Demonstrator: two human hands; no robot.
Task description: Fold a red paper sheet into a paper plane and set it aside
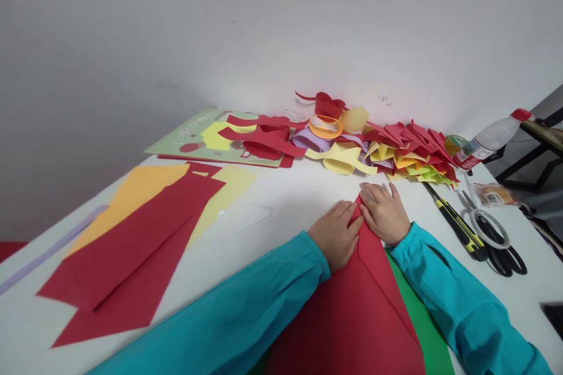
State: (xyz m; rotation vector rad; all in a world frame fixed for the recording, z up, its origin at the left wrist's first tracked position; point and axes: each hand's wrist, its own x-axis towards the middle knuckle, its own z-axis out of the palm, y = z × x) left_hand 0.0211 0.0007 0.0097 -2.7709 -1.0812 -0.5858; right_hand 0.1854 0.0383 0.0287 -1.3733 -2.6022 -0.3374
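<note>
A large sheet of red paper (347, 316) lies in front of me with its right side folded over, forming a point at the far end. My left hand (336, 234) is closed on the left side of that point, fingers curled onto the paper. On the other side, my right hand (385, 211) grips the tip, with its thumb side close to the left fingertips. Beneath the red paper, part of a green sheet (402, 281) shows along the right. The fingers cover the very tip of the fold.
Red paper sheets (127, 246) overlap orange and yellow ones at left, near a purple strip (53, 252). Cut and curled paper shapes (338, 158) line the wall beside folded paper (413, 152). A utility knife (457, 222), scissors (504, 258), tape roll (505, 225) and bottle (492, 137) stand right.
</note>
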